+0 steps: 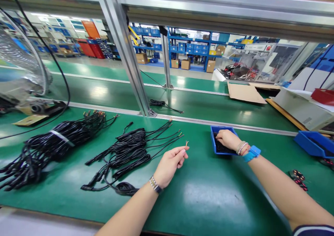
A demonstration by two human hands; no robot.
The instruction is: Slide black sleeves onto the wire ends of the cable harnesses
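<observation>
My left hand [169,163] pinches a thin wire [185,145] with bare copper-coloured ends, just above the green bench mat [208,187]. My right hand [227,140] reaches into a blue plastic tray [213,138], its fingers among small black parts [221,147]. The fingers hide what they touch. To the left of my left hand lies a loose group of black cables [130,149] with thin stripped leads. Farther left, a large black cable bundle [52,142] is held by a white strap.
A second blue tray [314,143] sits at the right, near small black-and-red parts [297,175]. An aluminium frame post [125,55] rises behind the bench. Beyond it are a coiled black cable [158,103], a cardboard sheet [245,92], and a fan [21,55] at the left.
</observation>
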